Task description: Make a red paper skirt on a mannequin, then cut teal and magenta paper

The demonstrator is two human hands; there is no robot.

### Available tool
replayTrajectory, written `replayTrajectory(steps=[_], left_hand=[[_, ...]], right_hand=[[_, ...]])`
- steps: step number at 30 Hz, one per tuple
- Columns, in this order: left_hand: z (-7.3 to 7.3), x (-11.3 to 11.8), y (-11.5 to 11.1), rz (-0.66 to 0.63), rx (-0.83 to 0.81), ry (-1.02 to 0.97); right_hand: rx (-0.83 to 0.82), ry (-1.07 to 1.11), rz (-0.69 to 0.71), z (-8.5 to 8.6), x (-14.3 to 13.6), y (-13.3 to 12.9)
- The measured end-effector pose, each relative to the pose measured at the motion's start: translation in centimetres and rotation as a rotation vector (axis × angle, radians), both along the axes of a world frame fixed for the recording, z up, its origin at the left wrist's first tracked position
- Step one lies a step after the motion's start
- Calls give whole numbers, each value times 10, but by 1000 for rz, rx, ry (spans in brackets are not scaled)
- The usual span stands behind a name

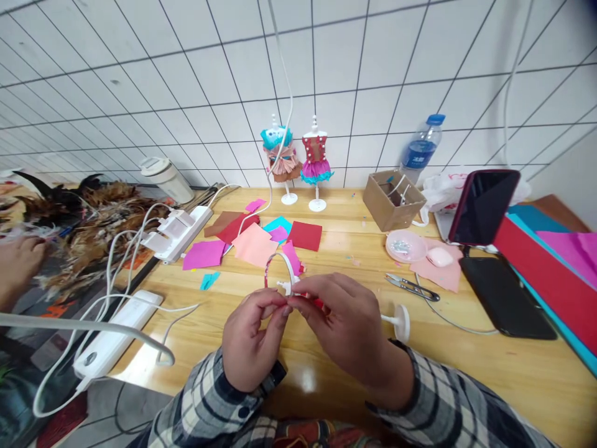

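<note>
Close in front of me, a thin ring that looks like a roll of narrow tape [290, 271] stands on edge, white on one side, with red markings inside. The fingers of my right hand [347, 323] pinch its near edge. My left hand [254, 333] is closed too, thumb and forefinger meeting the right fingertips at what seems to be the tape's end. Behind my hands a small white dress form lies on its side; its round base [402, 323] shows right of my right hand, and its body is mostly hidden.
Paper-like coloured sheets [255, 244] lie beyond my hands. Two dressed miniature forms [316, 155] stand by the wall. To the right are thread snips [413, 287], a pink dish [402, 254], a cardboard box [389, 202] and a phone [506, 298]. Power strips [119, 333] with cables and another person's hand [21, 264] are left.
</note>
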State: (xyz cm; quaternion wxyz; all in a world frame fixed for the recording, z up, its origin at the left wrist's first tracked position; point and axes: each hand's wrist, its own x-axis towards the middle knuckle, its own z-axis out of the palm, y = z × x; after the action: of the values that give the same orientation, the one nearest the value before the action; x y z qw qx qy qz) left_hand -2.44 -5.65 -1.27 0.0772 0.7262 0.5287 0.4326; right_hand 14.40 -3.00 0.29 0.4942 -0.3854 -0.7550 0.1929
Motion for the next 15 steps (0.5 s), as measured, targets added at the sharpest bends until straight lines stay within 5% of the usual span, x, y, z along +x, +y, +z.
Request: replayTrajectory(steps=[8, 15], left_hand=[[1, 2, 6, -19, 46, 171], [4, 3, 3, 68, -107, 11]], right_hand=[[-278, -62, 110, 7, 9, 14], [-25, -4, 77, -3, 6, 10]])
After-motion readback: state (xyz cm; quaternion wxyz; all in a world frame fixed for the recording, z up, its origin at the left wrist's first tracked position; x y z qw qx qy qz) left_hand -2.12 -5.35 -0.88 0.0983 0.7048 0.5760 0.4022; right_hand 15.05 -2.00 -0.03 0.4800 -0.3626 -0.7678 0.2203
